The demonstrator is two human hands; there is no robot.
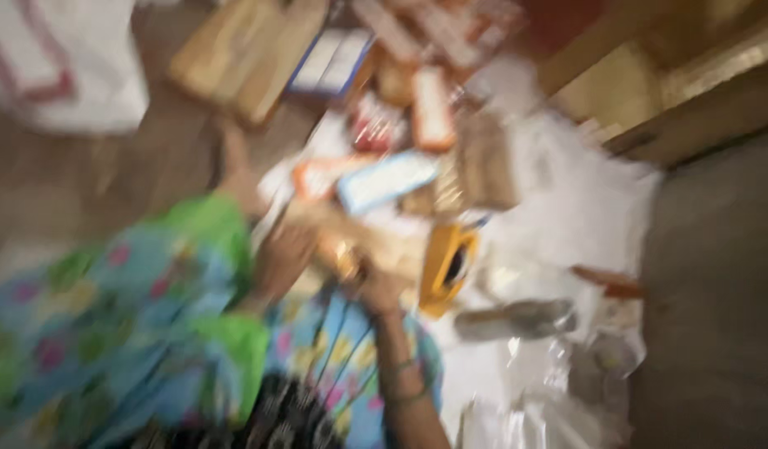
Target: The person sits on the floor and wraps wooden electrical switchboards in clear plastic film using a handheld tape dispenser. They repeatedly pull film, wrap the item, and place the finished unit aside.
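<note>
Patterned cloth (126, 333), blue with green and pink blotches, filled the lower left of the head view, nearest the lens; motion blur softened every edge. Above it the left hand (283, 259) and right hand (377, 287) met at a tan packet (376, 241), which lay between the cloth and a heap of packets on the floor. Each grip was closed about the packet, the left at its near-left end and the right at its lower edge; blur hid the single fingers. Packet surface appeared matt, pale brown and crumpled, with a small shiny spot near the right hand. Bangles (403, 378) ringed the right wrist.

Just right of the packet stood a yellow box (449, 268) with a dark oval opening. Beyond it lay a pale blue flat packet (386, 181), an orange-and-white packet (434, 106) and a brown ribbed block (487, 160), touching or overlapping in a pile. Clear, glossy plastic wrap (567, 208) spread white and wrinkled to the right, with a grey elongated thing (517, 318) resting on it. Flat cardboard (247, 54) lay at the top, and a white bag (60, 58) at the upper left. Bare grey-brown floor (716, 291) showed on the right.
</note>
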